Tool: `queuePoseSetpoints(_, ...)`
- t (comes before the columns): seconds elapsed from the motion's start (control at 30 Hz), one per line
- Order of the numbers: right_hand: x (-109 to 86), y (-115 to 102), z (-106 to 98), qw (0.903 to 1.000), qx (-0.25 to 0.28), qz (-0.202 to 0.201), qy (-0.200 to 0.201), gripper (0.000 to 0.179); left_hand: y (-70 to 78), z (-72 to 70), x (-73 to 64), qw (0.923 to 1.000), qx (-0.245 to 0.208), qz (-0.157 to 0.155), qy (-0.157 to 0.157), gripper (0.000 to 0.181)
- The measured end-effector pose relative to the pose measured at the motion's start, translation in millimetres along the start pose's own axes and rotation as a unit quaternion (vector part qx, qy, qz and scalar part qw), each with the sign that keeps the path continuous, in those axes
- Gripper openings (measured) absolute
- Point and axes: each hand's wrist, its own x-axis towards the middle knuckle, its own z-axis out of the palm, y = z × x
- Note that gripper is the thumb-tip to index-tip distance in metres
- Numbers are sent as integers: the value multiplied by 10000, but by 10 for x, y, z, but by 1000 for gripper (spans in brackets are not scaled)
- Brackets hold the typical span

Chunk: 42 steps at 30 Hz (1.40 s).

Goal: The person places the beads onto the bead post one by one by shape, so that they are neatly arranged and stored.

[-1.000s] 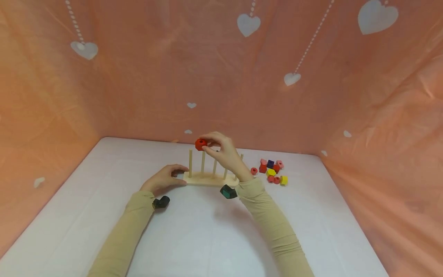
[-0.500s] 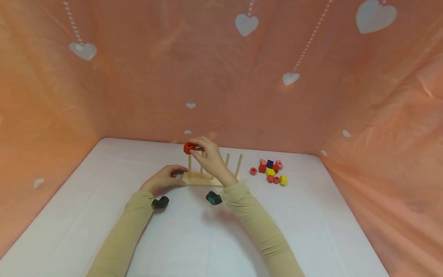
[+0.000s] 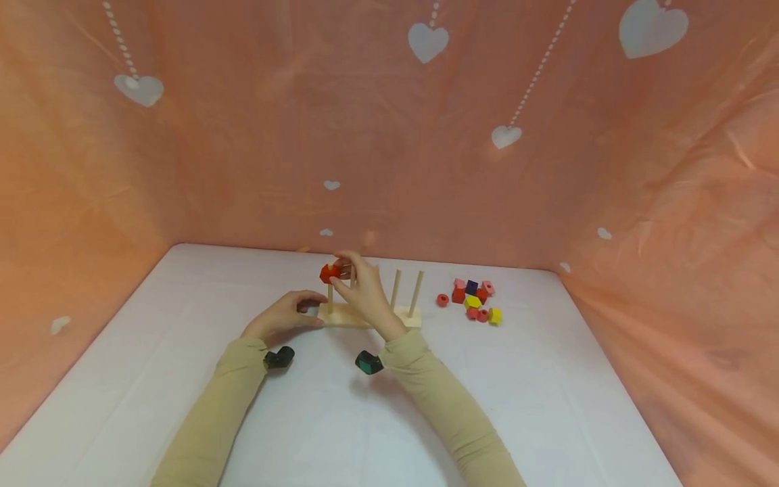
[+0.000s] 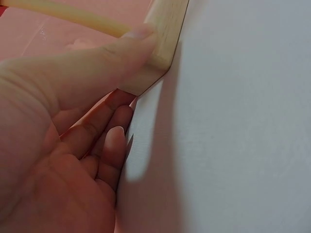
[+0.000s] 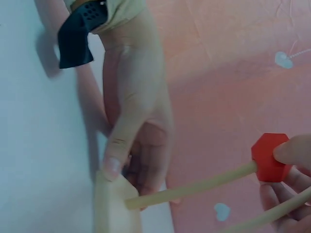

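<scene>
My left hand holds the left end of a pale wooden peg stand. In the left wrist view the thumb lies against the end of its base, fingers behind. My right hand pinches a red, many-sided bead between thumb and fingers. The bead is threaded on the leftmost peg, close to the top, and the peg's tip pokes out above it. Two bare pegs stand at the right of the base; my right hand partly covers the middle ones.
Right of the stand lies a loose group of beads: red and pink ones, a dark blue cube, a yellow hexagonal bead and another yellow bead. A lone red bead sits nearer the stand. A pink heart-patterned cloth rises behind the white table.
My right hand has carried the red bead leftward and lowered it onto the top of the leftmost peg. The left hand keeps its hold on the stand.
</scene>
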Motion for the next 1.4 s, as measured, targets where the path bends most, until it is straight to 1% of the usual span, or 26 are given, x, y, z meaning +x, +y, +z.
queuePoseSetpoints(0.13,-75,46,75,9978,459,439,198,47,-22,10,0,9999,-123,-97,53,56)
queuePoseSetpoints(0.23,-119,100,137,9928,812,823,299,40,-22,14,-1,9998,-181,-51,76,54)
queuePoseSetpoints(0.37,-173,166,206,9872,895,1274,347,29,-7,16,-2,9999,-123,-18,112,55)
queuePoseSetpoints(0.47,-223,192,244,9834,926,1528,322,26,2,21,-5,9998,-59,-110,169,56)
queuePoseSetpoints(0.57,-270,212,277,9803,984,1692,268,24,-5,22,-7,9999,82,21,140,56)
queuePoseSetpoints(0.67,-320,255,317,9768,1114,1814,227,23,-18,26,-3,9998,64,146,99,53)
queuePoseSetpoints(0.7,-333,271,330,9758,1167,1836,228,24,-21,26,-3,9997,67,196,87,52)
queuePoseSetpoints(0.8,-369,318,362,9749,1197,1854,276,24,-18,30,-6,9997,0,185,129,51)
queuePoseSetpoints(0.97,-406,368,397,9780,998,1806,313,26,-11,23,-20,9993,136,271,197,53)
queuePoseSetpoints(1.07,-427,398,410,9796,942,1754,284,28,-14,20,-23,9994,131,215,236,53)
queuePoseSetpoints(1.13,-433,402,406,9811,982,1646,266,29,-11,19,-25,9993,172,209,245,54)
queuePoseSetpoints(1.17,-431,401,401,9819,991,1591,255,30,-9,17,-25,9995,128,149,247,54)
queuePoseSetpoints(1.2,-429,390,389,9825,1016,1540,233,30,-8,16,-23,9996,103,105,258,55)
queuePoseSetpoints(1.37,-440,142,234,9835,1181,1368,79,32,-1,16,-26,9997,-64,-49,219,57)
queuePoseSetpoints(1.4,-454,146,218,9838,1151,1373,36,34,-2,19,-27,9998,-66,-26,207,57)
